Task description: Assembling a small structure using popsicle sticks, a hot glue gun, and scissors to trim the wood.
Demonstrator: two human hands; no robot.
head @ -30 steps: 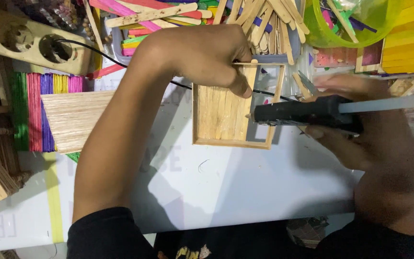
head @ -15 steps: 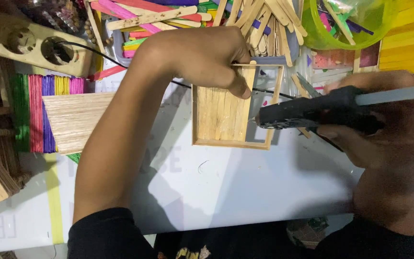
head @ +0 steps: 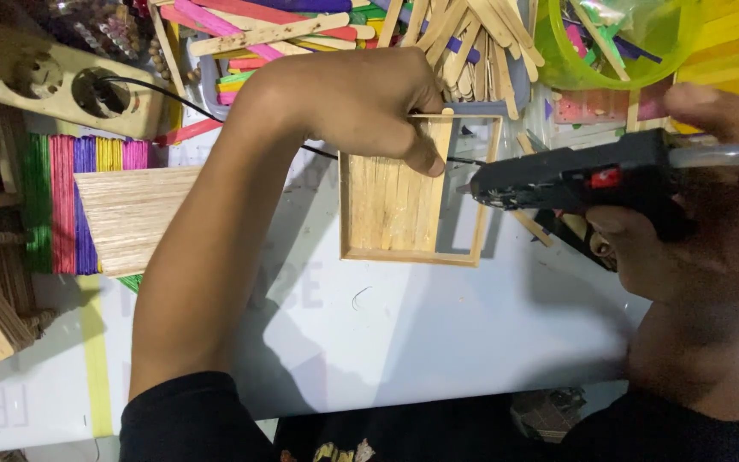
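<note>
Wooden frame (head: 412, 201), a shallow rectangular tray built of pale craft sticks, lies flat on the white table (head: 438, 342) near its far edge, just below a heap of loose sticks; its floor is filled with sticks on the left side and bare along the right. Left hand (head: 361, 103) reaches over from the left and rests on the frame's far edge; its fingers are curled down, the thumb and forefinger pinched on a single craft stick (head: 438, 175) that stands lengthwise inside the frame, at the edge of the filled part. Right hand (head: 712, 205) is wrapped closed around the grip of a black glue gun (head: 583, 180); the gun lies level and points left, its nozzle just beside the frame's right rail, and whether the tip touches the wood I cannot tell; a clear glue rod sticks out of its back. To the left on the table lie a flat panel of plain sticks (head: 134, 218) and a row of coloured sticks (head: 66, 201); a cream power strip (head: 66, 85) sits by the far left corner; a green translucent bowl (head: 617, 43) with bits inside stands at the far right.
</note>
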